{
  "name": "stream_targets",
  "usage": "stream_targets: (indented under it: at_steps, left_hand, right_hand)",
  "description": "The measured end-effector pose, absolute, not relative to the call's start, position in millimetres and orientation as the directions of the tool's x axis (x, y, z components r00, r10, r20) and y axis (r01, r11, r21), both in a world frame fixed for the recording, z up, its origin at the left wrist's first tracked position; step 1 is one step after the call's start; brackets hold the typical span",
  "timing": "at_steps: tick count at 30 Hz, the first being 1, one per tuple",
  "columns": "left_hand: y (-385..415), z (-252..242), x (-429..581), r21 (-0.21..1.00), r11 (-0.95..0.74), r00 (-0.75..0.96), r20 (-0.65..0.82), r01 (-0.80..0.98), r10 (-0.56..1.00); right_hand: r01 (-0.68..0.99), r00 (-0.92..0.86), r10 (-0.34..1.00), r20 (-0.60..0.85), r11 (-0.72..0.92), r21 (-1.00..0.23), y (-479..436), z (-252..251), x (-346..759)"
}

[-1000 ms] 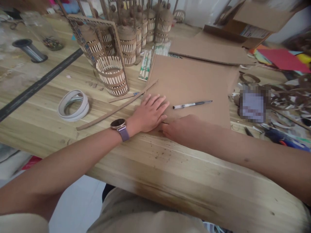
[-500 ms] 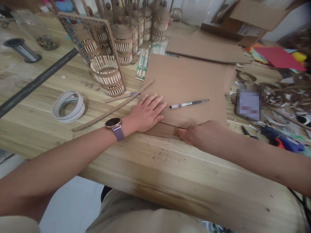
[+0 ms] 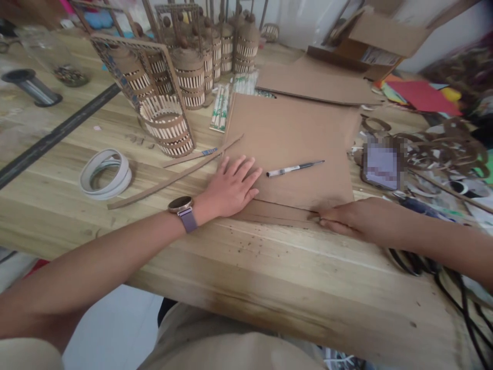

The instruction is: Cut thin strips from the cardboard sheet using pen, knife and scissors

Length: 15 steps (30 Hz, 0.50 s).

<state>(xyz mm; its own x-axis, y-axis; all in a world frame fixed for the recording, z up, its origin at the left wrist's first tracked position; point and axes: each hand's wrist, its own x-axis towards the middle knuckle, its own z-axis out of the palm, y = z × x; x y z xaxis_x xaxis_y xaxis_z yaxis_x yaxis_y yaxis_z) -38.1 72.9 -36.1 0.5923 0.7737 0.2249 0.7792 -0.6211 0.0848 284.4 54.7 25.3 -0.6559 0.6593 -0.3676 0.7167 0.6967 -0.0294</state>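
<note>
My left hand (image 3: 231,186), with a watch (image 3: 181,204) on its wrist, lies flat with fingers spread on the near left corner of a brown cardboard sheet (image 3: 292,128). My right hand (image 3: 346,221) rests at the sheet's near right corner, fingers closed around something I cannot make out. A thin cut line runs between the two hands, setting off a narrow cardboard strip (image 3: 277,211) along the near edge. A black and white pen (image 3: 295,168) lies on the sheet just right of my left fingers.
Stick-walled cylinders (image 3: 167,126) stand behind my left hand. A tape roll (image 3: 105,173), a long thin cardboard strip (image 3: 169,180) and a black bar (image 3: 50,139) lie to the left. More cardboard (image 3: 316,82), a box (image 3: 377,38), coloured paper (image 3: 419,95), scraps and cables (image 3: 435,267) fill the right.
My right hand has slid rightward along the sheet's near edge, from beside my left hand to the right corner, leaving a cut line behind it. My left hand has stayed flat in place.
</note>
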Motion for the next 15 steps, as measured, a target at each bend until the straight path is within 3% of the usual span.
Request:
stream_targets:
  at_steps: [3, 6, 15]
  left_hand:
    - [77.3, -32.2, -37.0, 0.061, -0.636, 0.610, 0.223, 0.769, 0.760]
    - [86.5, -25.0, -36.7, 0.010, -0.676, 0.661, 0.202, 0.737, 0.723]
    - [95.7, -26.9, -36.2, 0.007, -0.686, 0.658, 0.272, 0.728, 0.702]
  right_hand:
    - [0.754, -0.608, 0.675, -0.417, 0.656, -0.039, 52.8, 38.5, 263.2]
    - [0.750, -0.575, 0.674, -0.464, 0.661, 0.030, 47.8, 48.3, 216.5]
    - [0.618, -0.695, 0.566, -0.444, 0.785, 0.035, 54.9, 47.0, 114.9]
